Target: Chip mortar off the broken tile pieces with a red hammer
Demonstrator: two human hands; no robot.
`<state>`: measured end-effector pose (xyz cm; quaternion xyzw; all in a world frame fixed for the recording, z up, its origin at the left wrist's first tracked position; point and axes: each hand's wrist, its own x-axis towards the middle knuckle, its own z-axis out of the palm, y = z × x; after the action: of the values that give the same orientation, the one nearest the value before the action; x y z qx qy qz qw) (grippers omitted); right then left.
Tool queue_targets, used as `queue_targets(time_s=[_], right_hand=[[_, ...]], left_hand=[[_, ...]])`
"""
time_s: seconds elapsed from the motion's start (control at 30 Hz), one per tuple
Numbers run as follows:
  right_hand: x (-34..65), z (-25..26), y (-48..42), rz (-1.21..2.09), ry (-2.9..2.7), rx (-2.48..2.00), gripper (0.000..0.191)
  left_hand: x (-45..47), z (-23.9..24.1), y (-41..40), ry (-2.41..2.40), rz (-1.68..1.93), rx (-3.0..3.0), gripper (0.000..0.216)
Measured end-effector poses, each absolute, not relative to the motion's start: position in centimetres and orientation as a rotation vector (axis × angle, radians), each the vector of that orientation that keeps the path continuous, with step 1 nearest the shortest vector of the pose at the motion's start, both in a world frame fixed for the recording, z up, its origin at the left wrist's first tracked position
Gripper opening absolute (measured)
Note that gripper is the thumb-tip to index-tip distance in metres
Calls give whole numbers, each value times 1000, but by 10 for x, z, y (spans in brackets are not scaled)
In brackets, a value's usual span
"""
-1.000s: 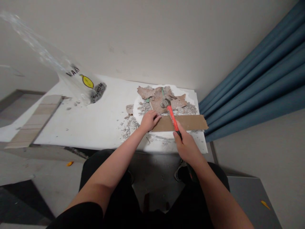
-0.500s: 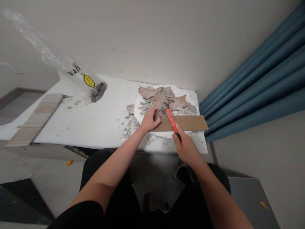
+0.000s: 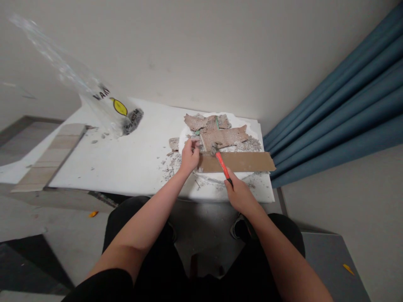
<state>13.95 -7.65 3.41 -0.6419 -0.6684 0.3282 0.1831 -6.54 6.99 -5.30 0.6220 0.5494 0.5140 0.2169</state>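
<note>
My right hand [image 3: 239, 191] is closed round the black grip of a hammer [image 3: 222, 163] with a red handle. The hammer's head rests over the upper edge of a brown cardboard strip [image 3: 242, 162], close to a torn, dimpled grey-brown sheet [image 3: 226, 136]. Left of the strip, my left hand [image 3: 189, 156] has its fingers curled in over the rubble. What those fingers hold, if anything, is too small to make out. Grey crumbs [image 3: 252, 144] and more torn pieces [image 3: 200, 121] lie around on a white surface.
A clear plastic bag [image 3: 108, 105] with a lemon print and grey bits in its bottom stands on the white table [image 3: 126, 163]. A striped board [image 3: 50, 157] lies at the table's left end. Blue curtains [image 3: 340, 96] hang on the right, near the table's edge.
My left hand has moved left, away from the hammer's head. The hammer has shifted slightly left and towards me, from the torn sheet to the strip's upper edge.
</note>
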Motion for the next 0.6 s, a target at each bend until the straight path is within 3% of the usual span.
queue_targets(time_s=[0.13,0.23,0.37,0.47,0.6], right_hand=[[157,28,-74,812,-1850,-1809,59],[169,22,-71,781,-1807,-1837,58],[176,12,-68,789,-1784,-1859,59],[175,7,-68,773,-1792,-1858,58],[173,7,-70,751,-1794,-1861,57]], left_hand=[[-103,-53,46,1804,1365,1555,17],[-120,-62,13,1897,800,1737,7],[-116,-79,-21,1489,93,2395,13],[-108,-89,-24,1242,-56,2704,26],[-108,-98,-13,1049,-26,2850,22]])
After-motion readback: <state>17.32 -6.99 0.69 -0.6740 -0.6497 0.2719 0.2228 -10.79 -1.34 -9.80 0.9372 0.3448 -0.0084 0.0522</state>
